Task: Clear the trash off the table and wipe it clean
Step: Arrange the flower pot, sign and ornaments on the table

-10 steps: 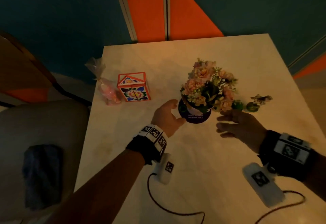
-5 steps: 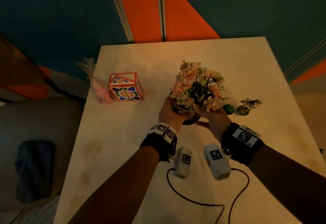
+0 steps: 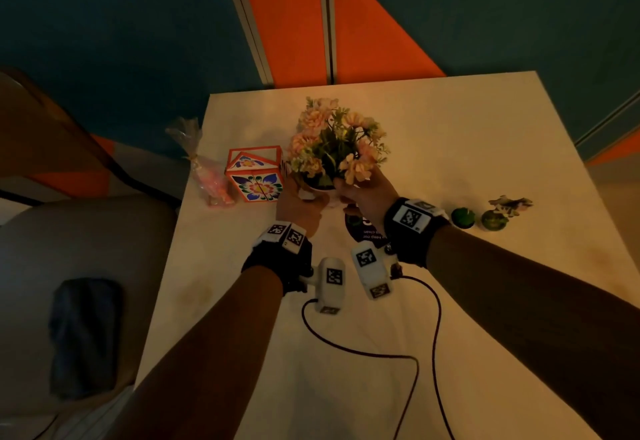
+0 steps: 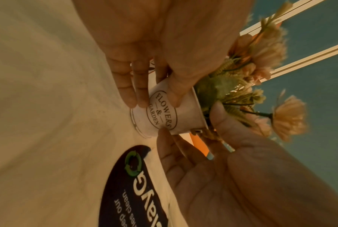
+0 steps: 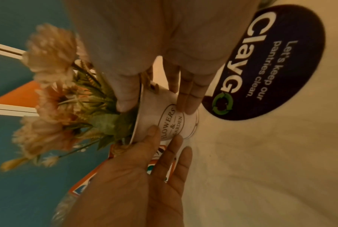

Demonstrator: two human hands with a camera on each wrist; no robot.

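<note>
A white flower pot (image 3: 320,187) marked "FLOWERS & GARDEN" (image 4: 164,112) (image 5: 170,122), filled with pink and cream flowers (image 3: 336,145), is held from both sides. My left hand (image 3: 301,200) pinches its left side with thumb and fingers. Opposite it, my right hand (image 3: 353,190) grips the other side, thumb at the rim. The pot's base is at or just above the cream table (image 3: 450,134), beside a dark round coaster (image 3: 363,228) (image 4: 137,192) (image 5: 280,61) that lies bare. Whether the base touches the table I cannot tell.
A patterned red-edged box (image 3: 256,176) stands just left of the pot, with a clear bag of pink stuff (image 3: 207,176) beyond it. To the right are two small green round things (image 3: 463,218) (image 3: 493,219) and a small figurine (image 3: 510,203). A dark cloth (image 3: 85,335) lies on the seat at left.
A second ago both hands were open beside the pot on the coaster. They took hold of it and have carried it left and farther away, off the coaster, next to the box.
</note>
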